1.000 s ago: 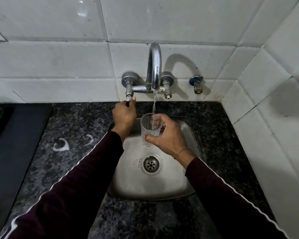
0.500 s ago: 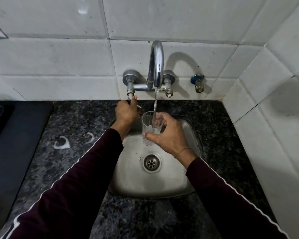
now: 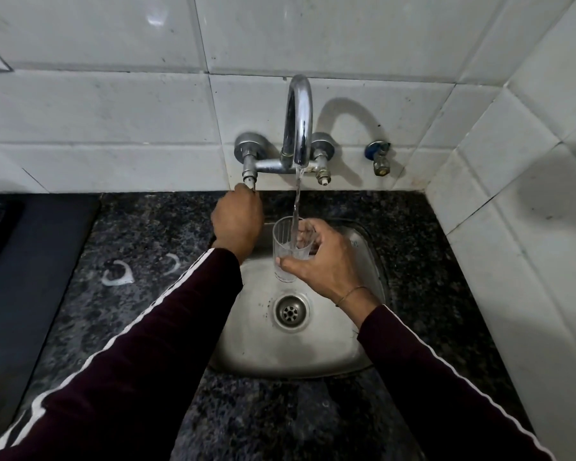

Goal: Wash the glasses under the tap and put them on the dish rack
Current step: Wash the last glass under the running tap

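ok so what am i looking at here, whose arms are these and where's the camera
There is no machine here: a person wears one camera on the head, looking down at their own arms. The right hand holds a clear ribbed drinking glass upright under the water stream from the chrome wall tap. The left hand has its grip on the tap's left handle. Below is a steel sink set in a dark speckled stone counter. No dish rack is in view.

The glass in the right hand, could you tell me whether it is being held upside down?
No, the glass is upright in the right hand, its open mouth catching the stream from the tap.
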